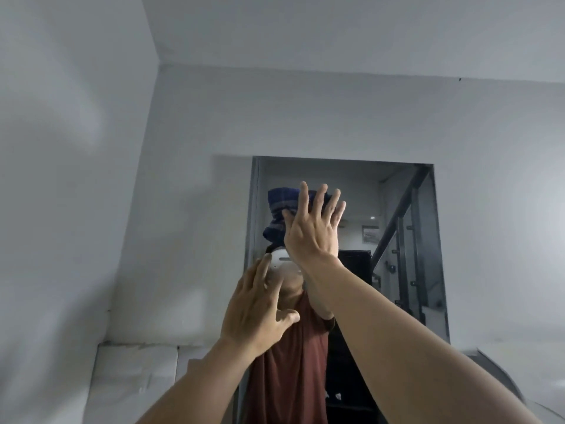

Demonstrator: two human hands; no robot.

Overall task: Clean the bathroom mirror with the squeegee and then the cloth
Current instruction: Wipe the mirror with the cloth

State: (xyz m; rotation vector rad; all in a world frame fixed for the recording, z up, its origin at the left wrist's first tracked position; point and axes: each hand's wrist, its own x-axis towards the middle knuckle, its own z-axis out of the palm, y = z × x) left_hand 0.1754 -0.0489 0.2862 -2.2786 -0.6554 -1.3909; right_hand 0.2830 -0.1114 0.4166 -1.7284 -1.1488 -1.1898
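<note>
The bathroom mirror (pixel 397 270) hangs on the grey wall ahead and reflects a person in a red shirt and a staircase. My right hand (pixel 312 231) is raised with its fingers spread flat, pressing a dark blue striped cloth (pixel 279 214) against the upper left part of the glass. My left hand (pixel 260 307) rests lower on the glass with its fingers apart and holds nothing. No squeegee is in view.
Grey walls (pixel 91 179) meet in a corner at the left, under a pale ceiling (pixel 336 32). A white ledge or panel (pixel 137 377) runs along the wall at lower left. Part of a curved white edge (pixel 501 381) shows at lower right.
</note>
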